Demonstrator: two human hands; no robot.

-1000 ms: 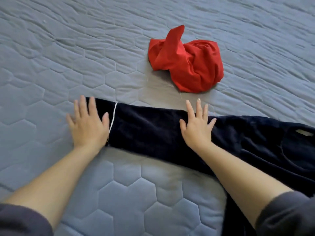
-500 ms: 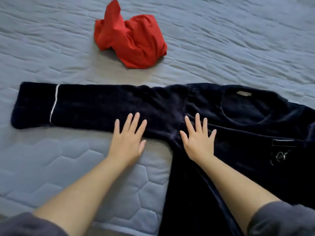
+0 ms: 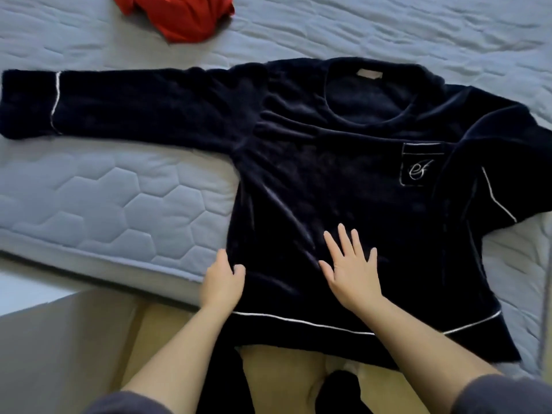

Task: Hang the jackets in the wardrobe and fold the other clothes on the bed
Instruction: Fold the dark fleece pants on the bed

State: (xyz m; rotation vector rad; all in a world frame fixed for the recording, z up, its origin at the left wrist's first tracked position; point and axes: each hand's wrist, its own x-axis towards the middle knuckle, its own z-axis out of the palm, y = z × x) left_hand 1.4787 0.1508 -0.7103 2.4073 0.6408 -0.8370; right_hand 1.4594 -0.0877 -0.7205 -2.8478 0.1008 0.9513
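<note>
Two garments occupy the quilted bed (image 3: 119, 204). The navy top (image 3: 328, 180) lies face up across the near edge, with its hem (image 3: 298, 333) overhanging. One sleeve (image 3: 119, 106) is stretched flat to the left; the other is doubled over the body at right.

The left hand (image 3: 222, 282) apparently pinches the top's side edge, though its fingertips are hidden under the cloth. The right hand (image 3: 349, 270) rests flat on the lower front, fingers spread.

Recommended: press wrinkles outward, draw the hem onto the mattress, and square the side seams before folding.

The red garment (image 3: 185, 19), crumpled at the far side, is well apart and obstructs nothing. The doubled sleeve needs straightening.
</note>
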